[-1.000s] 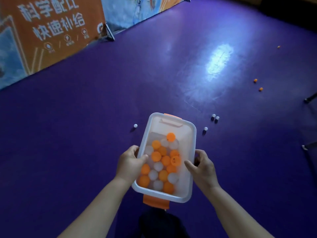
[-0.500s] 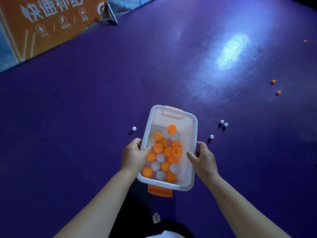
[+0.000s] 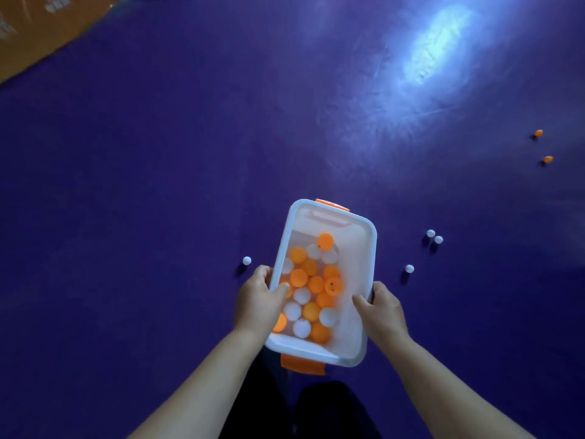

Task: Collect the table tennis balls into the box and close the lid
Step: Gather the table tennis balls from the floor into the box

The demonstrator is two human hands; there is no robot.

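Observation:
I hold a clear plastic box (image 3: 361, 331) with orange latches above the purple floor; no lid is on it. Several orange and white table tennis balls (image 3: 311, 288) lie inside. My left hand (image 3: 258, 301) grips its left rim, thumb over the edge. My right hand (image 3: 381, 310) grips the right rim. On the floor, one white ball (image 3: 247, 260) lies just left of the box. To the right of the box lie a single white ball (image 3: 409, 268) and a pair of white balls (image 3: 434, 236). Two orange balls (image 3: 538, 133) (image 3: 548, 159) sit far right.
An orange banner barrier (image 3: 28, 36) crosses the top left corner. A bright light reflection (image 3: 437, 45) shines on the floor at the upper right. My dark trouser legs (image 3: 329, 410) show below the box.
The view has tilted further down and moved forward; the banner has slid toward the top left and the floor balls appear closer. Both hands keep their hold on the box.

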